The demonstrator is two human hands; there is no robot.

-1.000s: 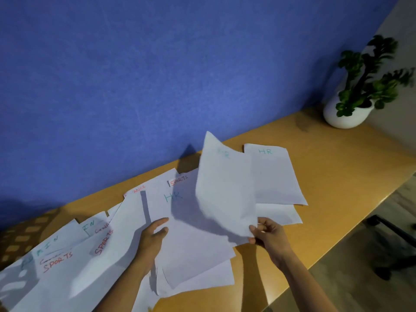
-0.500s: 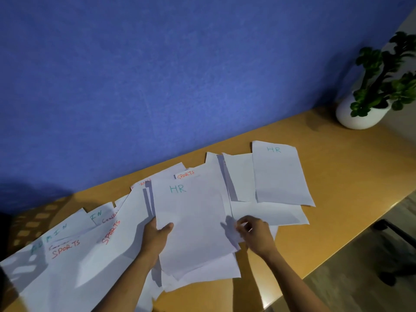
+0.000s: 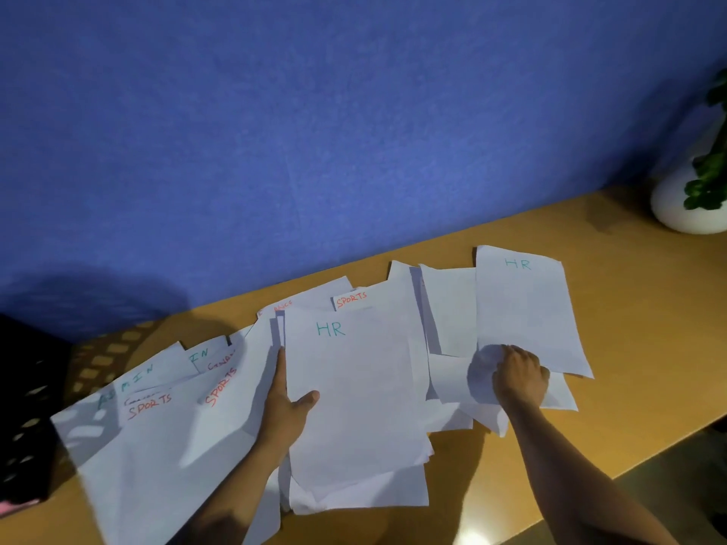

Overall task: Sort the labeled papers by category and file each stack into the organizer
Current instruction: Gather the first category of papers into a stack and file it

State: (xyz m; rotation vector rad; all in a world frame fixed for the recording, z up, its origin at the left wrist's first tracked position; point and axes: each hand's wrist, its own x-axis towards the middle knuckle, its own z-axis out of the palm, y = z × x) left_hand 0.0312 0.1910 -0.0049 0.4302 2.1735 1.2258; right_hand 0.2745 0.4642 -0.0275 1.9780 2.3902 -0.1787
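Note:
White sheets with handwritten labels are spread over the wooden desk [image 3: 613,340]. My left hand [image 3: 285,405] grips the left edge of the middle stack, topped by a sheet marked HR [image 3: 354,391], thumb on top. My right hand [image 3: 519,377] is closed on the near edge of sheets beside the right HR sheet [image 3: 523,304]. A SPORTS sheet [image 3: 368,302] peeks out behind the middle stack. To the left lie SPORTS sheets [image 3: 165,434] and an ADMIN sheet [image 3: 149,373]. The black mesh organizer [image 3: 23,407] stands at the far left.
A blue wall [image 3: 314,131] rises right behind the desk. A white pot with a green plant [image 3: 692,202] stands at the far right. The desk's front edge runs diagonally at lower right, with dark floor beyond it.
The sheet my right hand held up has come down onto the right pile, and that hand has shifted right. My left hand moved from resting on the papers to gripping the HR stack's edge.

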